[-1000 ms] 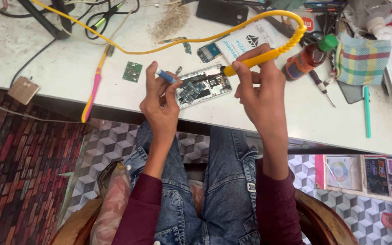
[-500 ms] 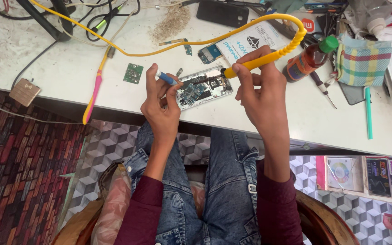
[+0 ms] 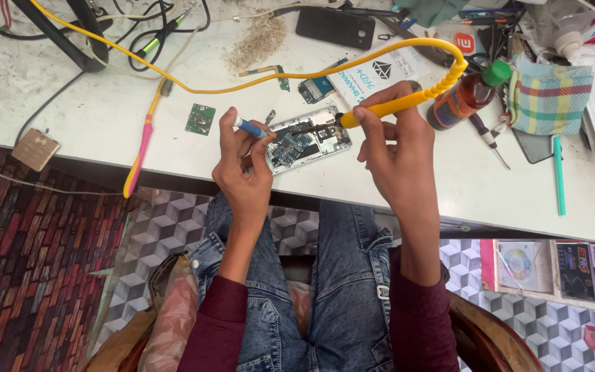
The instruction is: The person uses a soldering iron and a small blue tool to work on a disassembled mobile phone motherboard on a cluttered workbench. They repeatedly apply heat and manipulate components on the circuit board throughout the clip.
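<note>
An opened phone [image 3: 308, 140] with its circuit board bare lies on the white workbench [image 3: 105, 131] near the front edge. My left hand [image 3: 242, 172] grips a thin blue-handled tool [image 3: 251, 127] whose tip points at the phone's left end. My right hand [image 3: 397, 155] holds a yellow soldering iron [image 3: 397, 105] by its handle, with the dark tip touching the phone's right end. The iron's yellow cable [image 3: 242, 84] loops back across the bench.
A small green circuit board [image 3: 200, 118] lies left of the phone, and a pink-and-yellow tool [image 3: 140, 148] beside it. A brown bottle with a green cap [image 3: 466, 96], a checked cloth [image 3: 549, 96], screwdrivers, a dark phone [image 3: 339, 27] and black cables crowd the back. My jeans-clad knees sit below.
Both hands hold nearly the same pose. The iron's tip has stayed at the phone's right end and the blue tool at its left.
</note>
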